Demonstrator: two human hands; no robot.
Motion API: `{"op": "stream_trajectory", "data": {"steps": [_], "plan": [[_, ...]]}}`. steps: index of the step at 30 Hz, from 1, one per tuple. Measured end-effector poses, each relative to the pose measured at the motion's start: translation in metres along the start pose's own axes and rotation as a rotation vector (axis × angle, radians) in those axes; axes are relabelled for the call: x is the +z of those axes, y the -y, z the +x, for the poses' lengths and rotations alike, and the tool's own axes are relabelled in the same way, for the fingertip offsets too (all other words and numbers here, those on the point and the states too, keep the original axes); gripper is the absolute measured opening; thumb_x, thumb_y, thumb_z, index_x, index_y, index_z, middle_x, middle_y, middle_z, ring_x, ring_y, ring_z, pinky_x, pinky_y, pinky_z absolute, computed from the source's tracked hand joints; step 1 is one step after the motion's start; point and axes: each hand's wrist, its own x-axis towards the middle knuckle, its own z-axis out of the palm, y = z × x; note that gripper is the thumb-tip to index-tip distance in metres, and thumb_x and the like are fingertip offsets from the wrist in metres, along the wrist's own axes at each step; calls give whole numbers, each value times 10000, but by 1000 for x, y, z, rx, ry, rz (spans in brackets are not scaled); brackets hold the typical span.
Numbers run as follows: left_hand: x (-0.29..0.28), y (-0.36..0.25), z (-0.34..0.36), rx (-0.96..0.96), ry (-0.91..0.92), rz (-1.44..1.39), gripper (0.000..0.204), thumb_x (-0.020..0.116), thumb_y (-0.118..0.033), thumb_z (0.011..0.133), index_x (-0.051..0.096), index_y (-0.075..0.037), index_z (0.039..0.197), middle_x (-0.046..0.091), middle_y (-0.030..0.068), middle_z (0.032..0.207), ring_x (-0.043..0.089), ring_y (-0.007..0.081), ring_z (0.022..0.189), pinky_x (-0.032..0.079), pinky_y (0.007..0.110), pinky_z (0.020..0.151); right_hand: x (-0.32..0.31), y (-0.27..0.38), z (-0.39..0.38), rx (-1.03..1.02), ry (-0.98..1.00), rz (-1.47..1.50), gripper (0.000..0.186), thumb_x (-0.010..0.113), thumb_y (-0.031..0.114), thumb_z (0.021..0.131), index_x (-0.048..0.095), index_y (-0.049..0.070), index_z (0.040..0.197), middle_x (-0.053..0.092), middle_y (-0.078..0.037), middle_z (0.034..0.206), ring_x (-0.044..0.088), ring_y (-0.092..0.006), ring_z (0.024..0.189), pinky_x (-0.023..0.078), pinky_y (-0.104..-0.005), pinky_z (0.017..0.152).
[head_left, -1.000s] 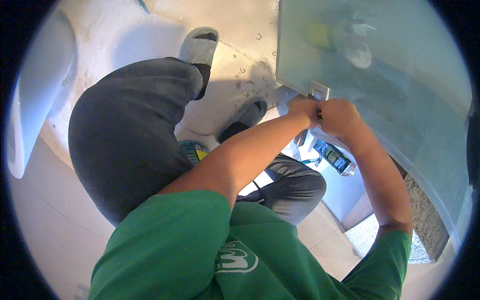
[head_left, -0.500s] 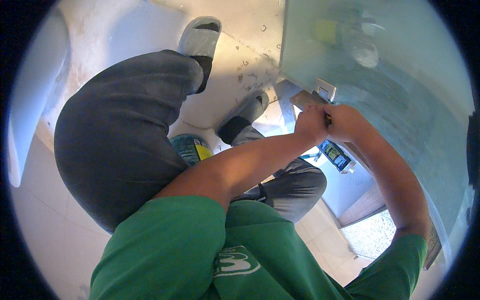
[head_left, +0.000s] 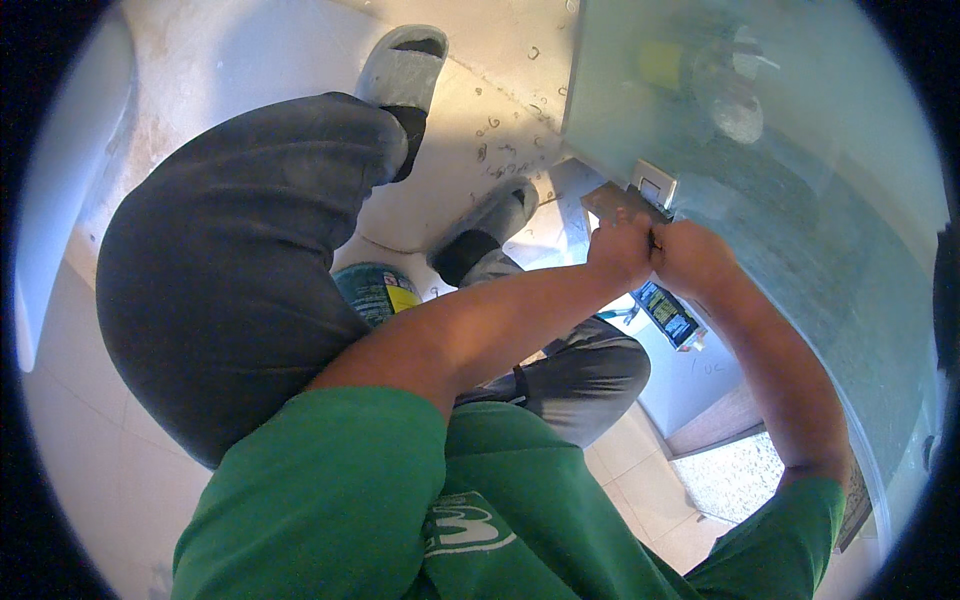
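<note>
Left hand (head_left: 622, 248): fingers curled inward, pressed up against the right hand; a flat brown wood-like strip (head_left: 605, 202) runs just beyond its fingers, but whether they pinch it cannot be told. Right hand (head_left: 692, 255): curled into a loose fist on a small dark object (head_left: 653, 240), mostly hidden, which shows as a sliver between the two hands. Large greenish translucent glass panel (head_left: 800, 210): the hands work at its near edge, a little right of its near left corner. Square silver-toned metal fitting (head_left: 668, 183) with a pale centre: on that same near edge, just beyond the hands, near the strip's right end. The strip's left end juts out past the panel's near left corner. Dark rectangular printed carton (head_left: 667, 313) with a pale cap at its lower end: just below the hands, beside a pale bluish board (head_left: 690, 385). Slim teal-handled item (head_left: 617, 313): left of the carton, partly covered by the left forearm. Round dark green tub (head_left: 360, 292) with a yellow label patch: on the cream tiled floor (head_left: 490, 100), between the bent legs in dark trousers (head_left: 220, 270). Grey slip-on sandals, a pair (head_left: 400, 78): one forward on the floor, the other nearer the panel's corner. Small dark curled shavings (head_left: 483, 150): scattered on the floor left of the panel's left edge.
</note>
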Motion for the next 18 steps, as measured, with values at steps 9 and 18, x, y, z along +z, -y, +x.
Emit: {"op": "stream_trajectory", "data": {"steps": [9, 18], "plan": [[31, 48, 17, 149, -95, 152, 457, 656, -344, 870, 606, -49, 1215, 635, 267, 1226, 587, 459, 1239, 518, 533, 1021, 13, 18, 14, -8, 22, 17, 251, 613, 199, 853, 776, 32, 947, 752, -218, 986, 747, -371, 923, 590, -507, 839], [18, 42, 11, -85, -253, 5, 378, 762, -226, 786, 693, -9, 1088, 651, 248, 1186, 594, 417, 1222, 545, 478, 988, 1, 27, 33, -127, -52, -71, 254, 630, 191, 866, 775, 59, 1027, 757, -200, 997, 747, -376, 945, 598, -493, 845]]}}
